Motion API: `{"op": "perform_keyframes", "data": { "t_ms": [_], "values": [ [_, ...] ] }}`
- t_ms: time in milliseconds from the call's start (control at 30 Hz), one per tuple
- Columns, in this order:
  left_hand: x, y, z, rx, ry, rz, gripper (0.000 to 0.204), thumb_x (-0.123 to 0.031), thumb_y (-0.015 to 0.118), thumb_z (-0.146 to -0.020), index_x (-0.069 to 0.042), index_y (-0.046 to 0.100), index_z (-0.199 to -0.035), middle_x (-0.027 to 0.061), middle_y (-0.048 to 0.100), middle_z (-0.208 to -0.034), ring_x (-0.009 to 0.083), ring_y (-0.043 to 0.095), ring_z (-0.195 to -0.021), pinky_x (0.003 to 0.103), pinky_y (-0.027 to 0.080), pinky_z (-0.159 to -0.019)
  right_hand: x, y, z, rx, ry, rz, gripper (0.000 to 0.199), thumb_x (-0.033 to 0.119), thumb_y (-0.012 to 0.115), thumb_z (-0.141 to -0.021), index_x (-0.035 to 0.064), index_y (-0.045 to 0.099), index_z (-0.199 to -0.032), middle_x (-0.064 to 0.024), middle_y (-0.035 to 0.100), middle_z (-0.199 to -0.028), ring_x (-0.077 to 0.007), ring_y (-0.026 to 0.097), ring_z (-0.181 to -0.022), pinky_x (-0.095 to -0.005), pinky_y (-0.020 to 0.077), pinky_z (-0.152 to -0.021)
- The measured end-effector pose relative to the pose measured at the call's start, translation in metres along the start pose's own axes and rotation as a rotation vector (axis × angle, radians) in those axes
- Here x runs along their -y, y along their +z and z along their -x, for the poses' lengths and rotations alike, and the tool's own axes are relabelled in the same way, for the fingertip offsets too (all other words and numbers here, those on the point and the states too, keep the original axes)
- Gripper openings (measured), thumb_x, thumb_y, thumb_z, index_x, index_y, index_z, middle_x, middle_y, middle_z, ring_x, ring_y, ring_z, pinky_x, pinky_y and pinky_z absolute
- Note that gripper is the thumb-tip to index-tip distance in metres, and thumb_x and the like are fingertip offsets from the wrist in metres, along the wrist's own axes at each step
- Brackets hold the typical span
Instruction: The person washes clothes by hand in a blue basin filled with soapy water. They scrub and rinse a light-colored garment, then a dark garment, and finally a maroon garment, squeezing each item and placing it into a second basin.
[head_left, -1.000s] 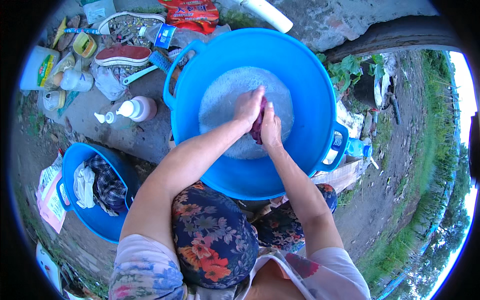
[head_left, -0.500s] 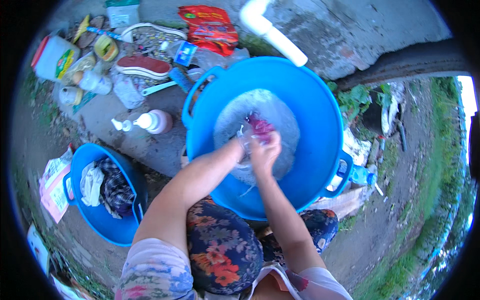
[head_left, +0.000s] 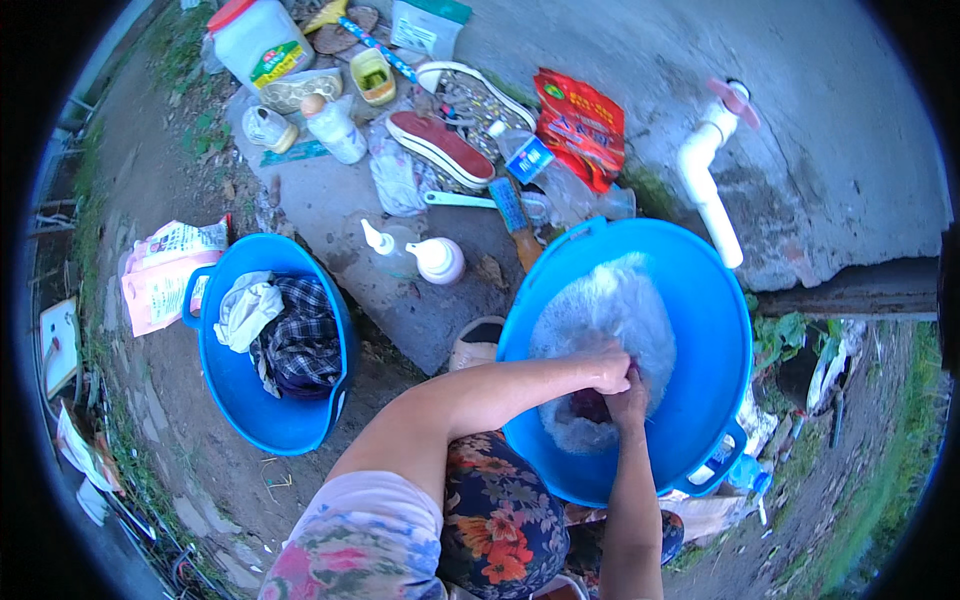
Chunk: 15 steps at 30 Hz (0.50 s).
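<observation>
A large blue tub (head_left: 715,400) holds sudsy water (head_left: 625,290) with white foam. Over the water my left hand (head_left: 604,370) and my right hand (head_left: 628,402) meet, both closed on a purple-red cloth (head_left: 590,404). A small bit of the cloth shows between my fists; the rest hangs dark into the foam, its lower part hidden. My left forearm crosses the tub's near-left rim, and my right forearm comes up from the lower edge.
A smaller blue tub (head_left: 222,395) with clothes stands at left. Beyond are pump bottles (head_left: 437,260), a brush (head_left: 512,215), a red-brown shoe (head_left: 440,147) and a red bag (head_left: 580,125). A white pipe with a tap (head_left: 708,180) reaches toward the large tub's far rim.
The view has swung, so the tubs sit farther right in it. My hands have come together on the cloth, which was spread pinker above the foam and now hangs lower and darker.
</observation>
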<state>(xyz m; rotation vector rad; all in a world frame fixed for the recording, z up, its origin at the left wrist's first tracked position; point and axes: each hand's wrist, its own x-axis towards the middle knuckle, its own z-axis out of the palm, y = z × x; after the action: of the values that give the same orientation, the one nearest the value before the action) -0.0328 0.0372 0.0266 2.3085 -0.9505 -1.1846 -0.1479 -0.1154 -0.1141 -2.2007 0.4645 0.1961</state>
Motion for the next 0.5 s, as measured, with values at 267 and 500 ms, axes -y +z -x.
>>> {"op": "perform_keyframes", "data": {
  "t_ms": [267, 500],
  "values": [
    [0.103, -0.172, 0.12, -0.823, 0.077, 0.634, 0.022, -0.023, 0.056, -0.086, -0.002, 0.063, -0.088, 0.008, 0.065, -0.073, 0.0134, 0.063, -0.061, 0.028, 0.05, -0.057, 0.069, -0.023, 0.018, -0.074, 0.205, 0.495, 0.055, 0.025, 0.079, -0.062, 0.0072, 0.052, -0.107, -0.0212, 0.044, -0.114, -0.0434, 0.043, -0.104, -0.0501, 0.0383, -0.091],
    [0.34, -0.164, 0.076, -1.03, -0.736, 0.897, 0.027, -0.022, 0.064, -0.079, 0.002, 0.065, -0.093, 0.0126, 0.065, -0.082, 0.0228, 0.064, -0.068, 0.032, 0.051, -0.06, 0.079, -0.012, 0.02, -0.008, 0.196, 0.471, 0.056, 0.022, 0.08, -0.063, 0.0068, 0.049, -0.108, -0.0198, 0.044, -0.114, -0.0418, 0.04, -0.106, -0.0493, 0.0382, -0.091]
  ]
}}
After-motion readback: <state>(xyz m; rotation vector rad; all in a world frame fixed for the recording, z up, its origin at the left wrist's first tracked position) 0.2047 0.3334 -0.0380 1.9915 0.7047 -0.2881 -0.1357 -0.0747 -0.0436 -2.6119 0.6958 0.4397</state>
